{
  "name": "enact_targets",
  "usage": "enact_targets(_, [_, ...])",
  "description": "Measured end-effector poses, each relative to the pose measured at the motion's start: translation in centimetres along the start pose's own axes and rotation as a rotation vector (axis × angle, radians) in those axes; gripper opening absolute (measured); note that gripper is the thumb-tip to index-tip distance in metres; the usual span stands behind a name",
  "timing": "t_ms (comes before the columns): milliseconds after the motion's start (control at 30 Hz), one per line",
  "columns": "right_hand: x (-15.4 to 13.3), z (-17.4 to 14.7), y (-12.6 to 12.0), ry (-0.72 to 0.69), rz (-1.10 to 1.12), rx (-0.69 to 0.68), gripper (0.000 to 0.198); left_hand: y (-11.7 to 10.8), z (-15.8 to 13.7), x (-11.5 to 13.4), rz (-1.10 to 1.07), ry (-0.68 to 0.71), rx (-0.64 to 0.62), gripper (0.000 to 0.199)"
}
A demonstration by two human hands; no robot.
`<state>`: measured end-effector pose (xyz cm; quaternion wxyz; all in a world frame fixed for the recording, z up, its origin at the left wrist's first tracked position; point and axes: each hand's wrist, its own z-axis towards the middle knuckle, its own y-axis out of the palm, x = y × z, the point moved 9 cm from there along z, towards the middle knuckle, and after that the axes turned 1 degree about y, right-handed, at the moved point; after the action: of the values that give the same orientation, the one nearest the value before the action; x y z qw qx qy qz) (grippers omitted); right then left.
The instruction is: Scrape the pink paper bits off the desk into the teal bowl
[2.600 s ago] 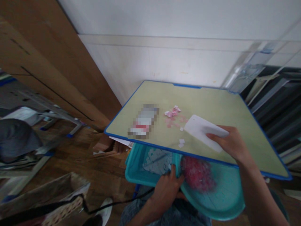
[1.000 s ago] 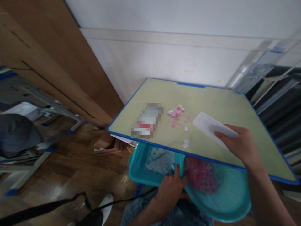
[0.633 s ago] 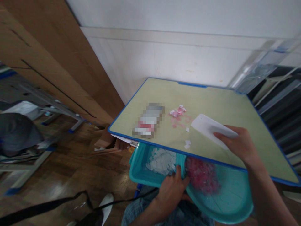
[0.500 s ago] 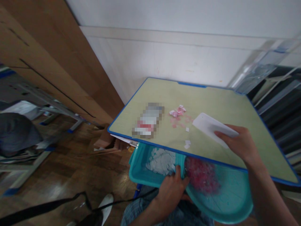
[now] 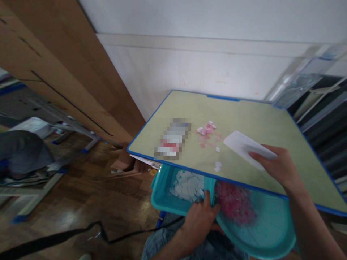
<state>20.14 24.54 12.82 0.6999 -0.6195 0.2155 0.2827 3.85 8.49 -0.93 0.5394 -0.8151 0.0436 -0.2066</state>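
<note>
My right hand [image 5: 273, 162] holds a flat white rectangular piece [image 5: 242, 144] with rounded corners above the tabletop, thumb on its upper face. On the left of it lie a small heap of pink and white bits [image 5: 207, 129] and several small white squares [image 5: 217, 164]. My left hand [image 5: 200, 216] grips the rims where two teal tubs meet, index finger forward over the edge. The left tub [image 5: 159, 202] holds many white paper-like squares [image 5: 187, 186]. The rounded right tub [image 5: 273, 231] contains a blurred mass of small pink-red pieces [image 5: 235, 204].
The pale-green folding table [image 5: 260, 112] has a blue edge and stands against a white wall [image 5: 217, 68]. A pixelated oblong item [image 5: 173, 139] lies at its left. Cardboard [image 5: 119, 97] leans at the left; a black strap [image 5: 67, 233] crosses the lower left.
The whole view has shifted slightly, so the scene sits a little further right. Both hands keep the same hold, and nothing on the table has visibly moved.
</note>
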Motion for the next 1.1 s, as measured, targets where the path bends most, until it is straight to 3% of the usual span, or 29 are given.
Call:
enact_targets(800, [-0.1,0.0,0.0,-0.048,-0.039,-0.019,0.030,1.4,-0.7,-0.7,-0.039,0.015,-0.060,0.057])
enact_targets(967, [-1.0,-0.4,-1.0,-0.044,-0.035,0.042,0.030,1.8,-0.5,-0.8,-0.055,0.001,-0.092,0.059])
enact_targets(1100, [-2.7,-0.5,-0.4,-0.084,-0.015,-0.011,0.028,1.8,-0.3,-0.8,-0.067,-0.007,-0.102,0.058])
